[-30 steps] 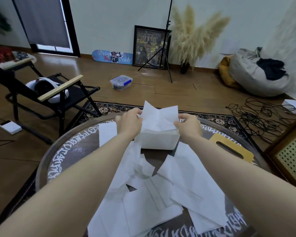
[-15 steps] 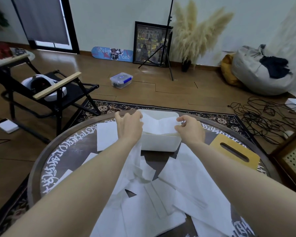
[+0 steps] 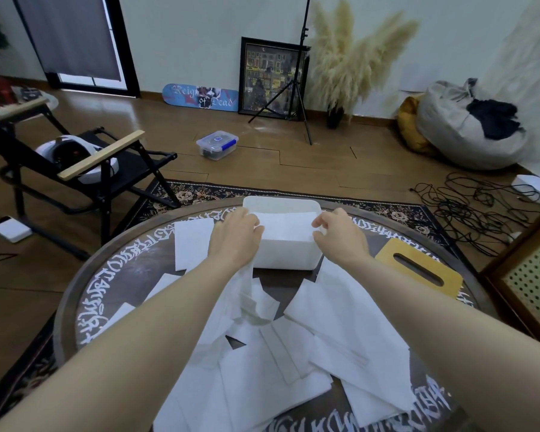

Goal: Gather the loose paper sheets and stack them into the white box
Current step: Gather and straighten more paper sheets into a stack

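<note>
The white box (image 3: 286, 254) stands on the far side of the round table (image 3: 70, 302). A paper sheet (image 3: 286, 225) lies low inside it, spread flat between my hands. My left hand (image 3: 235, 236) holds the sheet's left end at the box's left rim, fingers curled down. At the right rim my right hand (image 3: 340, 236) pinches the sheet's right edge. Several loose sheets (image 3: 340, 310) lie overlapping on the table in front of the box, under my forearms. One more loose sheet (image 3: 192, 243) sits to the left of the box.
A yellow wooden lid with a slot (image 3: 418, 271) lies on the table right of the box. A black folding chair (image 3: 85, 169) stands off the table's left, tangled cables (image 3: 468, 207) on the floor to the right.
The sheet stood crumpled up above the box a second ago. My hands have lowered it and spread it flat inside the box. The camera has tilted slightly down.
</note>
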Demonstrator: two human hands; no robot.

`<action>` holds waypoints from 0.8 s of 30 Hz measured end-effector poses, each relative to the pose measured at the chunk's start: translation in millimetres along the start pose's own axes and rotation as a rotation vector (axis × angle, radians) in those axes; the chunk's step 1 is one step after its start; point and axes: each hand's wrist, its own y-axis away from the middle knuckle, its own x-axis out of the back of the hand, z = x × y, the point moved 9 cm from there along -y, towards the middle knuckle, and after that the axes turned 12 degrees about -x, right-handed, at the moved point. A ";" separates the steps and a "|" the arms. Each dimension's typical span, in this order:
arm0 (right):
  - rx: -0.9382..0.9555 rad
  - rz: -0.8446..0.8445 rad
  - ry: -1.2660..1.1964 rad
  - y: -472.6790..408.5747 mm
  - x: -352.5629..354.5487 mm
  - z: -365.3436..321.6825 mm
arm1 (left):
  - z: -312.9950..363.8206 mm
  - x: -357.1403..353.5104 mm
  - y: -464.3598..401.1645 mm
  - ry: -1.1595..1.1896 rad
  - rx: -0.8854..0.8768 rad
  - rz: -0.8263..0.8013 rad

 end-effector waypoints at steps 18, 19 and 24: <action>0.102 -0.149 0.177 91.2 3.5 29.4 | 34.9 27.0 82.8 0.040 -0.030 -0.287; 0.107 -0.161 0.198 97.0 3.1 34.2 | 39.0 28.8 89.8 0.043 -0.036 -0.306; 0.106 -0.189 0.195 119.7 5.9 51.7 | 49.6 41.1 118.2 0.052 -0.034 -0.345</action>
